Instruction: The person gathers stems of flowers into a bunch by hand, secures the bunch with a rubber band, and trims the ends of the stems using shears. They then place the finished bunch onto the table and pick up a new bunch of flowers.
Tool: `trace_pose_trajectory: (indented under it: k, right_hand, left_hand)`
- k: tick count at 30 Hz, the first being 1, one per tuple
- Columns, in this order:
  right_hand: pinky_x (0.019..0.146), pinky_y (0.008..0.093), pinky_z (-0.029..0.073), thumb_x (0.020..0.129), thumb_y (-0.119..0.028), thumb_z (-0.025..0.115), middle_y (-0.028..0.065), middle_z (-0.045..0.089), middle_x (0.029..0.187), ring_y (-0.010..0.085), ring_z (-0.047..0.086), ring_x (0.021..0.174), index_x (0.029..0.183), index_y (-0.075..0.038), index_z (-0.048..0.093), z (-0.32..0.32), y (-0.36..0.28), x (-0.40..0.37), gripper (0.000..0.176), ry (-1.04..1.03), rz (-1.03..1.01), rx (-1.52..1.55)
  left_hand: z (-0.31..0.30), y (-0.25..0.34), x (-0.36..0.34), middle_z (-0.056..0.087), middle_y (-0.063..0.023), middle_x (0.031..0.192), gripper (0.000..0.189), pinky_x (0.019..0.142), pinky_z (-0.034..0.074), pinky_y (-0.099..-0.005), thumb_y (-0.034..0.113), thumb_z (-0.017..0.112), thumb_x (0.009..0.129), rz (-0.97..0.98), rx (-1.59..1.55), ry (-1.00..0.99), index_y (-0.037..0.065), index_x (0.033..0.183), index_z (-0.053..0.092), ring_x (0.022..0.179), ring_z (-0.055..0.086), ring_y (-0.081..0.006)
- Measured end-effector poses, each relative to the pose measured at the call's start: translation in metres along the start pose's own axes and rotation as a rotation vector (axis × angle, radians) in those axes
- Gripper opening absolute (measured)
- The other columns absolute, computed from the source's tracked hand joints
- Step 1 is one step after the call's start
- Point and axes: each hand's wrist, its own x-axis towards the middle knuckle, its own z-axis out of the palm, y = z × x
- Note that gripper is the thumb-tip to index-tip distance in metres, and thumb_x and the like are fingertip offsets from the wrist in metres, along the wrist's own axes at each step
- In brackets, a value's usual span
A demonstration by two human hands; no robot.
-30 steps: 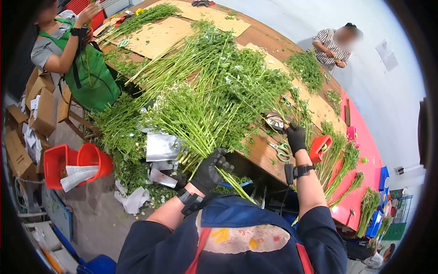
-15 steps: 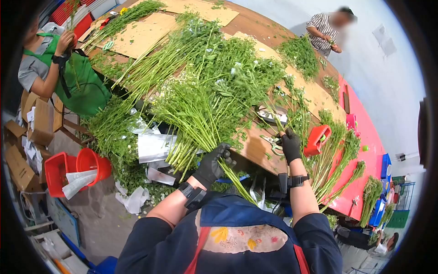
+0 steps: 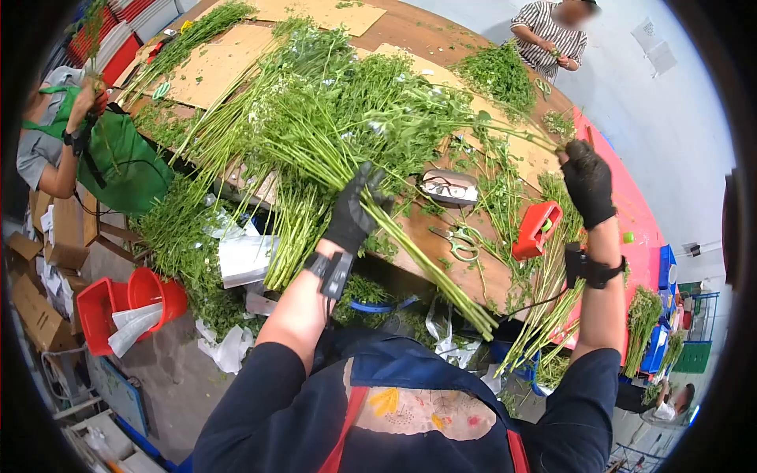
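Note:
My left hand (image 3: 352, 211), in a black glove, is wrapped round a bunch of green flower stems (image 3: 418, 264). Their cut ends point down to the right, and the leafy tops reach up-left over the heap. Raised at the right, my gloved right hand (image 3: 585, 177) is closed round the end of a flower stem (image 3: 516, 132) that stretches left to the big pile of flowers (image 3: 394, 102). Between my hands lie scissors (image 3: 460, 243) with pale green handles and an open case (image 3: 449, 188) with glasses in it. A red tape dispenser (image 3: 538, 230) stands below my right hand.
Long stems (image 3: 544, 331) hang over the near table edge at right. Red bins (image 3: 102, 315) stand on the floor at left. A co-worker with a green apron (image 3: 130, 162) is at left; another in a striped shirt (image 3: 544, 35) is across the table.
My right hand has risen up and to the right from beside the scissors, drawing a stem across. My left hand has moved up with the bunch, whose cut ends now swing further right.

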Motion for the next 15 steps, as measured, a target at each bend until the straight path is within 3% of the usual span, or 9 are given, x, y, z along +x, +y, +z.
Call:
trace_pose_trajectory:
  k: [2,4,7,8,10,12,14,15]
  right_hand:
    - [0.066,0.0400,0.048,0.083,-0.020,0.062,0.0143,0.062,0.083,0.0343,0.061,0.077,0.089,-0.007,0.062,-0.027,0.008,0.013,0.014,-0.034,-0.032,-0.195]
    - [0.066,0.0405,0.048,0.084,-0.022,0.061,0.0141,0.063,0.084,0.0347,0.061,0.078,0.089,-0.007,0.062,-0.052,0.023,0.019,0.016,0.000,-0.032,-0.233]
    - [0.065,0.0429,0.047,0.086,-0.024,0.056,0.0166,0.062,0.079,0.0369,0.060,0.077,0.088,-0.006,0.064,-0.076,0.051,0.007,0.019,-0.041,0.120,-0.236]
    - [0.065,0.0432,0.047,0.086,-0.024,0.056,0.0171,0.062,0.077,0.0374,0.060,0.076,0.088,-0.006,0.064,-0.075,0.062,-0.001,0.020,-0.047,0.131,-0.247]
    - [0.063,0.0444,0.045,0.085,-0.023,0.057,0.0203,0.060,0.078,0.0388,0.059,0.075,0.084,-0.005,0.062,-0.068,0.071,-0.020,0.018,0.016,0.164,-0.196]
    - [0.062,0.0425,0.046,0.084,-0.022,0.059,0.0205,0.060,0.076,0.0370,0.060,0.072,0.084,-0.004,0.063,-0.065,0.066,-0.038,0.018,0.001,0.239,-0.150]
    - [0.061,0.0404,0.046,0.084,-0.021,0.061,0.0194,0.059,0.071,0.0346,0.061,0.068,0.084,-0.003,0.063,-0.056,0.051,-0.057,0.018,0.025,0.389,-0.016]
    - [0.060,0.0393,0.045,0.085,-0.022,0.061,0.0189,0.058,0.068,0.0339,0.060,0.066,0.082,-0.002,0.062,-0.045,0.042,-0.068,0.020,0.103,0.405,0.006]
  left_hand:
    - [-0.003,0.006,0.027,0.048,-0.0063,0.132,0.037,0.073,0.052,-0.0433,0.030,0.058,0.090,0.019,-0.024,0.078,0.015,0.123,0.051,0.061,0.059,-0.0187]
    - [-0.021,0.014,0.049,0.051,-0.0041,0.129,0.037,0.078,0.050,-0.0442,0.031,0.058,0.089,0.002,-0.104,-0.037,0.017,0.123,0.051,0.073,0.059,-0.0191]
    - [-0.016,0.017,0.041,0.051,-0.0020,0.126,0.033,0.085,0.048,-0.0444,0.029,0.058,0.089,0.082,-0.025,0.047,0.019,0.121,0.053,0.096,0.054,-0.0194]
    - [-0.019,0.016,0.039,0.051,-0.0034,0.126,0.030,0.084,0.048,-0.0438,0.027,0.057,0.090,0.115,-0.013,0.112,0.020,0.119,0.055,0.090,0.056,-0.0186]
    - [-0.027,0.022,0.035,0.053,-0.0040,0.125,0.027,0.083,0.049,-0.0429,0.027,0.056,0.091,0.079,0.015,0.020,0.019,0.117,0.057,0.080,0.057,-0.0157]
    - [-0.019,0.023,0.018,0.054,-0.0030,0.122,0.033,0.073,0.051,-0.0380,0.032,0.056,0.090,0.064,0.086,0.004,0.021,0.121,0.055,0.065,0.052,-0.0120]
    - [-0.013,0.019,-0.002,0.059,-0.0026,0.113,0.032,0.072,0.051,-0.0367,0.030,0.057,0.089,0.032,0.110,0.064,0.019,0.120,0.056,0.062,0.051,-0.0111]
    - [-0.010,0.015,-0.012,0.062,-0.0015,0.099,0.028,0.072,0.050,-0.0373,0.028,0.060,0.088,0.031,0.130,0.068,0.016,0.114,0.059,0.061,0.050,-0.0118]
